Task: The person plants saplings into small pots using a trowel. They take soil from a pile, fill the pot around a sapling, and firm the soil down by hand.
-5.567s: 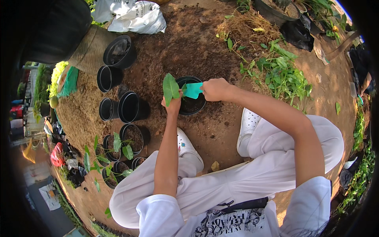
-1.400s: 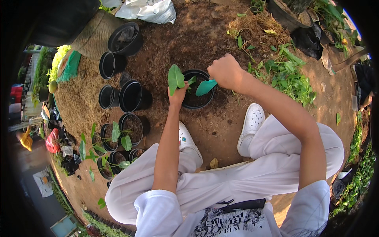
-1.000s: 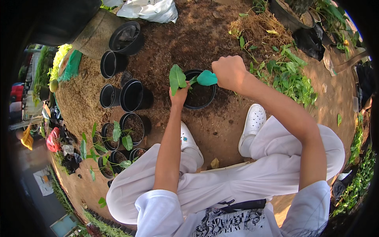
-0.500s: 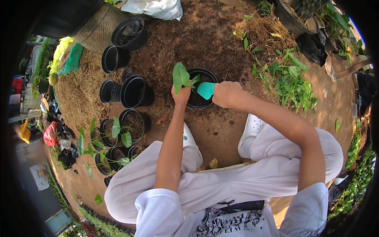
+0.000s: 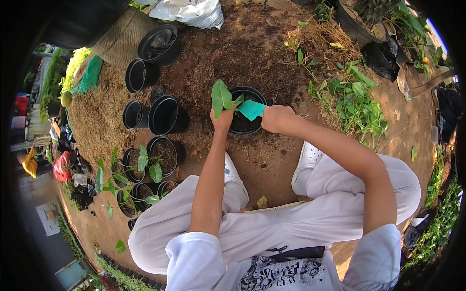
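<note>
So the plant [image 5: 222, 96] is at the left side of a black pot [image 5: 245, 134], one big arrow-shaped leaf sticking up past the fist and a smaller leaf leaning over the pot's mouth. Left hand [image 5: 223, 119] is closed around the stem right by the rim, though the fingertips are kinda hidden so I can't tell exactly how they're set. Right hand [image 5: 278, 119] is wrapped around the handle of a teal trowel [image 5: 251, 110], just off the pot's right edge. The blade points left over the opening, tip close to the smaller leaf. Can't tell if it's touching the dirt in there. Pot's sitting on brown soil between the person and a darker, crumbly patch.

The person's got white clogs [image 5: 307, 165] on, one each side below the pot, knees spread wide in pale trousers [image 5: 276, 230]. Off to the left there's a bunch more black pots [image 5: 166, 116], and lower down a cluster of potted seedlings [image 5: 141, 158] near the left knee. Behind those is a tan heap [image 5: 99, 119] of loose stuff. Over on the right: a pile of leafy vines [image 5: 359, 99], with a tangle of dry roots [image 5: 320, 41] above it. Up top, a white sack [image 5: 190, 13].
</note>
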The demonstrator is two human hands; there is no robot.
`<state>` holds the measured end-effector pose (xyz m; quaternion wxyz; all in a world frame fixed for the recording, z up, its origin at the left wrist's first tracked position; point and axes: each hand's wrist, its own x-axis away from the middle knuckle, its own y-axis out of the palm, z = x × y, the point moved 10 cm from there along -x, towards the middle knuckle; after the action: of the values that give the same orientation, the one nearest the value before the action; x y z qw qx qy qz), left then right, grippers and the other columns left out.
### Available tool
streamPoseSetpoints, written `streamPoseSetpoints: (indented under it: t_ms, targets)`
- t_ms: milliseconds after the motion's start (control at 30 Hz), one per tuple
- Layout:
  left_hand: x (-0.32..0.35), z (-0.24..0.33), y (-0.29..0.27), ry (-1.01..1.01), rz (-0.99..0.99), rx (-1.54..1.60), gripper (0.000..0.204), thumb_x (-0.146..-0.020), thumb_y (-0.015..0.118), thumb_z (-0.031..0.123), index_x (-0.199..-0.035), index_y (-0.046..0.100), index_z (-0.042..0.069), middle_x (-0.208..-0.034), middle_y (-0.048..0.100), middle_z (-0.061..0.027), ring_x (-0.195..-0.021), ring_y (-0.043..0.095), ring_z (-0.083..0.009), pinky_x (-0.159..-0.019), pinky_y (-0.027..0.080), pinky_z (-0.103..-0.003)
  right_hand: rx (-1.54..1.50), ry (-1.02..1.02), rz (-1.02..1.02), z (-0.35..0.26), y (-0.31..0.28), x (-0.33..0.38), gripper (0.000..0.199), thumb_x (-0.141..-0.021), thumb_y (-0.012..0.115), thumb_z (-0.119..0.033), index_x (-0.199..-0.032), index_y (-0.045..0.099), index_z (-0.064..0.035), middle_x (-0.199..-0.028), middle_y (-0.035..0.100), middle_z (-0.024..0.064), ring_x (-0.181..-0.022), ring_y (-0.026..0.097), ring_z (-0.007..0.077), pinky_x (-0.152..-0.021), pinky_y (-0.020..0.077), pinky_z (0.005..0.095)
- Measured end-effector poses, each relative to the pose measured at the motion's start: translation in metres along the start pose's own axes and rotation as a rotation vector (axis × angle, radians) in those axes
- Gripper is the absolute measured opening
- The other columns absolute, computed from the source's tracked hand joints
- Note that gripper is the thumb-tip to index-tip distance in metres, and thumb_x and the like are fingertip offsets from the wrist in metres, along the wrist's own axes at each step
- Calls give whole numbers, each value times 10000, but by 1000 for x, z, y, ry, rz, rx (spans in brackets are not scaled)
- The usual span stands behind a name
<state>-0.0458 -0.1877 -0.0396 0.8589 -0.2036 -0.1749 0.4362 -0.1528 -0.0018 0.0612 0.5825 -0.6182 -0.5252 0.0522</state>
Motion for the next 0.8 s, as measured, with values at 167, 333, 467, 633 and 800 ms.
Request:
streamPoseSetpoints:
  t_ms: [167,333,467,633,800]
  targets:
    - [8,4,-10,-12,8,71,165,-805,738,94,-959,754,37,-942,737,-60,-889,675,-173,-836,516,-341,0,-25,-4,-14,-24,5,284,-824,592,-172,-982,744,9,-1008,739,228,-980,726,370,-867,571,472]
    - [6,1,-10,-31,-2,79,165,-805,731,88,-960,746,33,-949,730,-56,-893,668,-168,-834,512,-336,5,-61,56,-13,-28,-1,279,-828,595,-177,-979,739,9,-989,739,224,-958,725,382,-844,571,490]
    - [5,5,-3,-14,-1,95,173,-805,728,99,-966,745,41,-965,732,-62,-912,669,-179,-854,508,-343,-67,-36,63,6,-4,-7,289,-833,593,-181,-1002,734,7,-1005,738,225,-961,723,385,-844,568,500]
    - [5,1,-11,29,9,100,148,-820,754,156,-944,771,79,-929,742,-71,-903,696,-213,-822,530,-398,28,-56,46,-11,-33,-3,279,-826,613,-191,-995,733,-5,-1003,740,217,-964,723,382,-838,570,487]
    - [8,2,-10,-62,-10,78,167,-819,740,134,-972,755,67,-976,736,-70,-932,676,-199,-863,508,-365,129,-132,181,-29,-52,20,265,-903,605,-235,-888,744,-10,-918,737,218,-898,726,394,-801,564,532]
